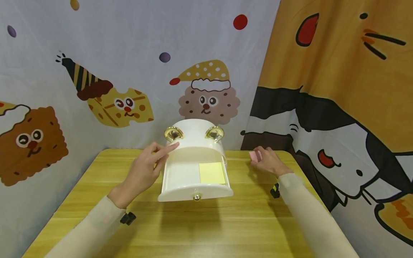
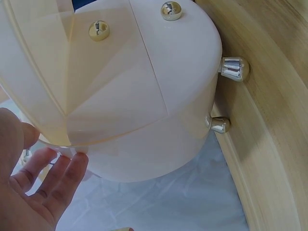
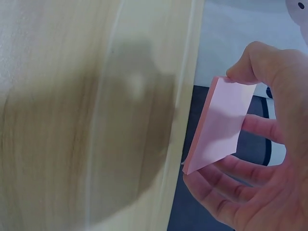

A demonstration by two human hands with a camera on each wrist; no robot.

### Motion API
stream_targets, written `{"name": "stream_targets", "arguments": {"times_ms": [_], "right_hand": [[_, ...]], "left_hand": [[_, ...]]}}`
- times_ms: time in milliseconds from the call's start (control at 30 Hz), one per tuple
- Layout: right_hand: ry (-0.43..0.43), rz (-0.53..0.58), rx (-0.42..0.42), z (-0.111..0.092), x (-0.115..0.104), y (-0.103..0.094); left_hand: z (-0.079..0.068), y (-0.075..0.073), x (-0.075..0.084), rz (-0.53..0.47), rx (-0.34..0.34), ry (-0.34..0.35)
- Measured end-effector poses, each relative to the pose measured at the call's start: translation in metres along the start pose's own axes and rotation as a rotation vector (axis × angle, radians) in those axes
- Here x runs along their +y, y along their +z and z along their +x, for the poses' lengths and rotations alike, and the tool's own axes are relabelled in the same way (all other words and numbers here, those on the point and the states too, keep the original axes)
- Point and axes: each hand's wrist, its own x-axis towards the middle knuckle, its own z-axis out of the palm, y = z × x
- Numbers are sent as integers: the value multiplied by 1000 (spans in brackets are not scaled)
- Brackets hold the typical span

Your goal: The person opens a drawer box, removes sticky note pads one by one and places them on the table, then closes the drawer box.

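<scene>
A white storage box [image 1: 196, 132] with gold ear-like trims stands toward the back of the table, its upper drawer [image 1: 195, 193] pulled out. Inside the drawer, on the right, lies a yellow sticky note pad [image 1: 212, 173]. My left hand [image 1: 150, 159] is at the box's left side, index finger extended along its upper front; in the left wrist view its fingertips [image 2: 79, 161] touch the casing by the drawer. Over the table's back right, my right hand [image 1: 267, 161] pinches a pink sticky note pad [image 3: 221, 120] by its edges between thumb and fingers.
The wooden table [image 1: 255, 222] carries the box. Behind it hangs a printed cloth [image 1: 129, 64] with cartoon characters, and its orange part runs down the right side. Gold knobs and feet [image 2: 234, 69] stick out from the box.
</scene>
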Motion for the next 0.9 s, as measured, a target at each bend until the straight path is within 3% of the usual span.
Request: {"name": "stream_targets", "arguments": {"times_ms": [900], "right_hand": [[116,-30,-35,0,5,16]], "left_hand": [[1,-2,3,-5,2,3]]}}
